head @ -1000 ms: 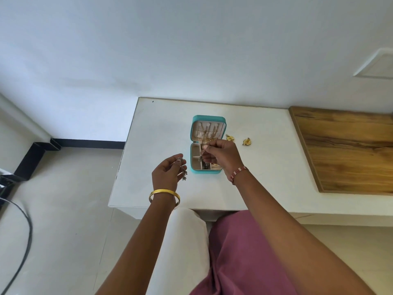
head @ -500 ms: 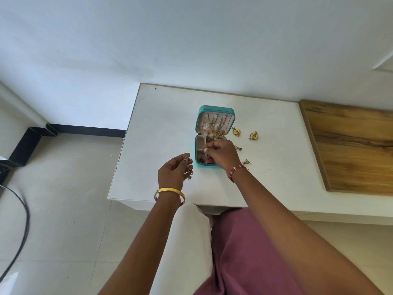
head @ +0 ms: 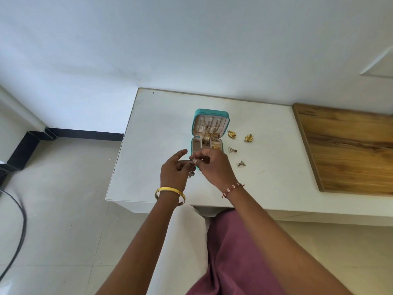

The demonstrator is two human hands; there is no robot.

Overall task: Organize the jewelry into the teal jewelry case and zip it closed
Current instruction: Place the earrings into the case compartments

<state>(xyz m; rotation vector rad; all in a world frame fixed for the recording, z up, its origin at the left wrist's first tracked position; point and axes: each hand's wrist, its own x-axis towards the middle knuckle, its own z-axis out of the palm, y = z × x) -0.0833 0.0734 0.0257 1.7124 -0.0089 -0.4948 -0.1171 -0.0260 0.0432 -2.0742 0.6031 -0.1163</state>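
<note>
— Hands first, left to right: what have yours got?

— My left hand (head: 174,174) sits just in front of the teal jewelry case (head: 209,129), fingers curled, with a small silvery earring (head: 191,173) dangling from them. A gold bangle (head: 169,193) is on that wrist. My right hand (head: 214,167) meets it from the other side, thumb and forefinger pinched on a tiny piece (head: 193,160) at the left fingertips. Whether that piece is part of the same earring, I cannot tell. A red and white beaded bracelet (head: 232,189) is on the right wrist.

— And the case?

— Unzipped on the white table (head: 153,150), lid standing up behind the base. Gold chains (head: 209,128) hang down the pale lining of the lid, and more gold bits (head: 215,147) lie in the compartments of the base. My right hand hides its near edge.

— Anything outside it?

— Just right of the case, two gold flower-shaped earrings (head: 232,134) (head: 248,138) lie side by side on the table. Nearer me, two silvery triangular earrings (head: 232,149) (head: 241,164), a little apart from each other. Further right, a wooden board (head: 348,150) rests on the table, well clear of the jewelry
</note>
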